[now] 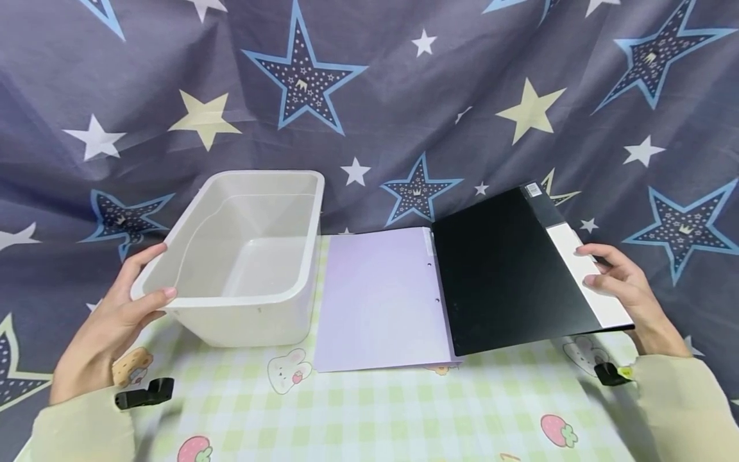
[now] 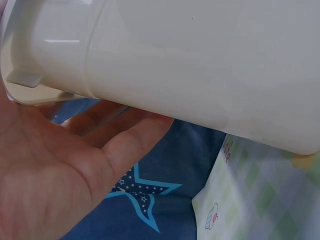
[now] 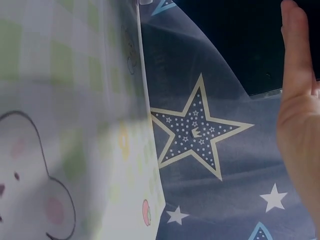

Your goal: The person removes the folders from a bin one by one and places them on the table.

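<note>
A white plastic tub (image 1: 245, 326) stands at the left, and I see nothing inside it. My left hand (image 1: 118, 314) grips its near left corner, thumb over the rim and fingers around the outside. In the left wrist view that hand (image 2: 60, 167) lies against the tub's wall (image 2: 200, 65). At the right, my right hand (image 1: 632, 292) holds a black file folder (image 1: 514, 276) by its white-labelled spine, the spine side raised. The right wrist view shows the black folder (image 3: 250, 45) at its top. A light purple folder (image 1: 381, 301) lies flat between tub and black folder.
A green-and-white checked cloth (image 1: 392, 410) with rabbit and strawberry prints covers the table. Directly behind it hangs a dark blue star-patterned curtain (image 1: 381, 128). The table's edge (image 3: 159, 185) shows in the right wrist view.
</note>
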The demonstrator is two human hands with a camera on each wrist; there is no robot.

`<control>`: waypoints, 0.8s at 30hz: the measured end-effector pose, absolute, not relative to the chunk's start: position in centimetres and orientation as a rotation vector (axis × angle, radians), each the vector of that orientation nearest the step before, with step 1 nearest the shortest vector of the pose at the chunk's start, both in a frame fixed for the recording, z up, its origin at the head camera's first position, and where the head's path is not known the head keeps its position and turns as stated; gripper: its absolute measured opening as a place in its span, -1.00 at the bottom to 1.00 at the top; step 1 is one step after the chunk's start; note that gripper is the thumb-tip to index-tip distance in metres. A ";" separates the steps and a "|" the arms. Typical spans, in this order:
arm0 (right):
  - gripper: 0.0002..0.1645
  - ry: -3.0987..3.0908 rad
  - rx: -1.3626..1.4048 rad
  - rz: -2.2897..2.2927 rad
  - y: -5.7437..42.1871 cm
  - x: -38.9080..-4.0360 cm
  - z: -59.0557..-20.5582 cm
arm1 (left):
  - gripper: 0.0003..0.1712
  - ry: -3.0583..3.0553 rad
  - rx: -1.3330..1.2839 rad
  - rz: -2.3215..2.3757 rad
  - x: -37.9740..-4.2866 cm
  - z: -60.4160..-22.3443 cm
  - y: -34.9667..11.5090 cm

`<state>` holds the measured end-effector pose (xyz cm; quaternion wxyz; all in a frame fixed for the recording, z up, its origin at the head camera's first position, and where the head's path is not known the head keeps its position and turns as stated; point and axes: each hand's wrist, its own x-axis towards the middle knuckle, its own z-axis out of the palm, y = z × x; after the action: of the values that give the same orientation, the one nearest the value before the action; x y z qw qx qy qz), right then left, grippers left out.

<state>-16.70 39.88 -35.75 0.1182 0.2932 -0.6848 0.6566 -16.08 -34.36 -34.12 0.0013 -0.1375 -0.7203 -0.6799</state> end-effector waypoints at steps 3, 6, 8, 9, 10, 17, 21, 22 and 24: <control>-0.31 -2.034 0.813 1.900 40.3 -16.4 -35.7 | -0.13 -2.267 -0.435 -2.133 -16.1 -34.0 -34.2; -0.33 -2.066 0.773 1.881 40.6 -16.3 -35.5 | -0.14 -2.267 -0.432 -2.135 -16.2 -34.1 -34.2; -0.35 -2.094 0.736 1.859 40.8 -16.1 -35.4 | -0.14 -2.261 -0.438 -2.139 -16.2 -34.1 -34.2; -0.37 -2.106 0.731 1.853 40.9 -16.1 -35.4 | -0.14 -2.256 -0.449 -2.143 -16.3 -34.1 -34.2; -0.37 -2.110 0.721 1.856 40.9 -16.0 -35.4 | -0.14 -2.251 -0.461 -2.146 -16.3 -34.2 -34.2; -0.40 -2.137 0.699 1.848 41.4 -15.9 -35.5 | -0.15 -2.235 -0.458 -2.163 -16.3 -34.0 -34.2; -0.40 -2.171 0.693 1.814 41.7 -16.1 -35.4 | -0.14 -2.262 -0.405 -2.151 -16.1 -33.9 -34.2; -0.40 -2.175 0.700 1.810 41.7 -16.2 -35.4 | -0.14 -2.262 -0.400 -2.151 -16.1 -33.9 -34.2; -0.41 -2.176 0.703 1.833 41.8 -16.3 -35.4 | -0.14 -2.261 -0.388 -2.155 -16.1 -33.9 -34.2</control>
<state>-16.31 41.76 -35.40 0.1055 0.2385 -0.7383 0.6220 -16.08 -34.24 -33.88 -0.0026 -0.1232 -0.7184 -0.6847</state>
